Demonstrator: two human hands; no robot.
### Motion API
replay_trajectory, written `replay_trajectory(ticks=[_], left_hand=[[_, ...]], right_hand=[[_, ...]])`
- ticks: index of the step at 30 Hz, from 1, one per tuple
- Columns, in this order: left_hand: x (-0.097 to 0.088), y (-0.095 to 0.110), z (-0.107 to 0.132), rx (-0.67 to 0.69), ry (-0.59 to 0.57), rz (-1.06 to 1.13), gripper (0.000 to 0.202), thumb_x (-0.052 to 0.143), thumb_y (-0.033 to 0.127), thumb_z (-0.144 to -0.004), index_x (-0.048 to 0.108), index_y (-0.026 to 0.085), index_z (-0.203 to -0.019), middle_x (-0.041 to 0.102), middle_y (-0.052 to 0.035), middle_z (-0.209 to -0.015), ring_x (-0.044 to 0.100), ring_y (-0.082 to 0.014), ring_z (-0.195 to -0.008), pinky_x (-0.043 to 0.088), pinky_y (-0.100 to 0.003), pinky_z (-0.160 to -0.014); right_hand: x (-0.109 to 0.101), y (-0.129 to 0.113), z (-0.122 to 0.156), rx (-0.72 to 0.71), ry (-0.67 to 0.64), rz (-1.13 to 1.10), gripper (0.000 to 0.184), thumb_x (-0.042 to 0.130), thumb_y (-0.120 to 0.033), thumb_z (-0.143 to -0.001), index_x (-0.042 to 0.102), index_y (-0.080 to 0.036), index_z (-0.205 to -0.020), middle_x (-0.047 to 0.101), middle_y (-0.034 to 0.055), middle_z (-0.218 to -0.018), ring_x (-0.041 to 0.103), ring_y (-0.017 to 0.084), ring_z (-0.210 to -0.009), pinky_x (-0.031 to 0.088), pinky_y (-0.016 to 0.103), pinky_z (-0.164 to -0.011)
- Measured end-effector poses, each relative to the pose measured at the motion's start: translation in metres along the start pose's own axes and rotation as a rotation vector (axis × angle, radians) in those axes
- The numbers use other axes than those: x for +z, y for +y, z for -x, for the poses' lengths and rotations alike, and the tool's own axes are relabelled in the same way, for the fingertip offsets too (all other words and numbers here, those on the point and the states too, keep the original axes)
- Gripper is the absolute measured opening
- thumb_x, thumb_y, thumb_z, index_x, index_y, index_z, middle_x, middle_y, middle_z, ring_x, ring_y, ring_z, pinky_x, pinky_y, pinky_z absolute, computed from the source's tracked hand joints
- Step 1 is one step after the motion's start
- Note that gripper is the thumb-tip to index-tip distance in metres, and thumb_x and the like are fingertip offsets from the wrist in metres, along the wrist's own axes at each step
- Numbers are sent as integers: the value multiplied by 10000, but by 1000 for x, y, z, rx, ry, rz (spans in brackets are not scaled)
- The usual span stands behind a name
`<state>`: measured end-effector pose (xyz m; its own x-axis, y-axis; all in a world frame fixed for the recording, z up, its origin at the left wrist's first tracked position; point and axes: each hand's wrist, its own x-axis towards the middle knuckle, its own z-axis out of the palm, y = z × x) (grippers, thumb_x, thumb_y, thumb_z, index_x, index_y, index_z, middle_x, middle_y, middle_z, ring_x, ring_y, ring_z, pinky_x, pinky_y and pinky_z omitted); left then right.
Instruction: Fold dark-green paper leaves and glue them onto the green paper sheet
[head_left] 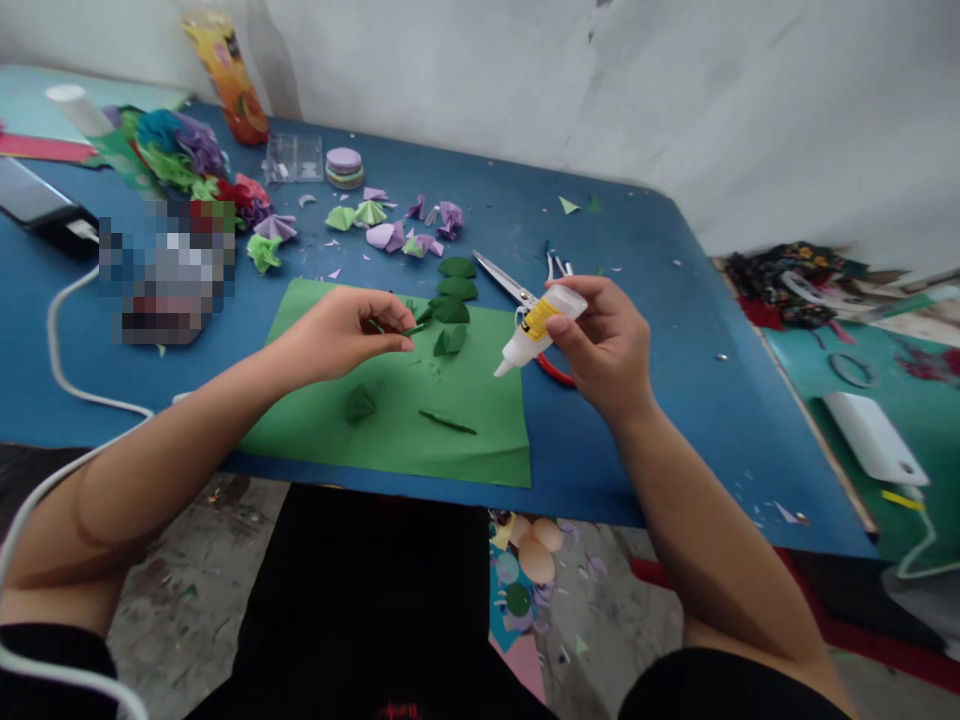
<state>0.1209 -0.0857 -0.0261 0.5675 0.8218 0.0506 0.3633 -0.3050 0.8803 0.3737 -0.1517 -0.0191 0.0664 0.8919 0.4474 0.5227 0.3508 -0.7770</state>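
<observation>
My right hand (611,340) is closed round a white glue bottle (541,320) with a yellow label, its nozzle tilted down to the left over the edge of a green paper sheet (480,460). My left hand (349,330) pinches a small dark green paper piece (409,328) above the sheet. Several folded dark green paper pieces (454,290) lie at the sheet's far edge. A thin dark green paper strip (448,422) rests on the sheet, and another folded green piece (361,403) is nearby. Scissors (506,278) with red handles lie partly behind the bottle.
Crumpled purple and green paper pieces (386,236) are scattered on the blue table (630,240). An orange drink bottle (229,75), a clear plastic box (295,158) and a macaron-shaped item (344,168) stand at the back. A white cable (56,340) runs along the left.
</observation>
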Motion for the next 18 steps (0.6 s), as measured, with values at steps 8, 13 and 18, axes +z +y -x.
replay_trajectory(ticks=[8,13,18], left_hand=[[0,-1,-1,27,9,3,239,685,340,-646,618,136,-752,631,-4,-692,595,-128,-674,477,-264,-642],[0,0,0,41,20,-12,224,684,328,-652,616,136,-744,631,-4,-690,595,-127,-673,474,-263,-641],[0,-1,0,55,20,-31,222,680,329,-659,616,134,-746,632,-6,-696,594,-125,-675,472,-261,-645]], right_hand=[[1,4,-1,-75,0,-50,378,642,-526,-724,595,-227,-950,621,-15,-774,592,97,-639,504,210,-551],[-1,1,4,-126,-21,6,388,669,-491,-714,613,-258,-1019,638,-20,-815,584,95,-643,515,217,-584],[-5,-3,7,-184,-29,41,386,667,-445,-732,618,-269,-1072,652,-3,-933,584,100,-663,515,232,-610]])
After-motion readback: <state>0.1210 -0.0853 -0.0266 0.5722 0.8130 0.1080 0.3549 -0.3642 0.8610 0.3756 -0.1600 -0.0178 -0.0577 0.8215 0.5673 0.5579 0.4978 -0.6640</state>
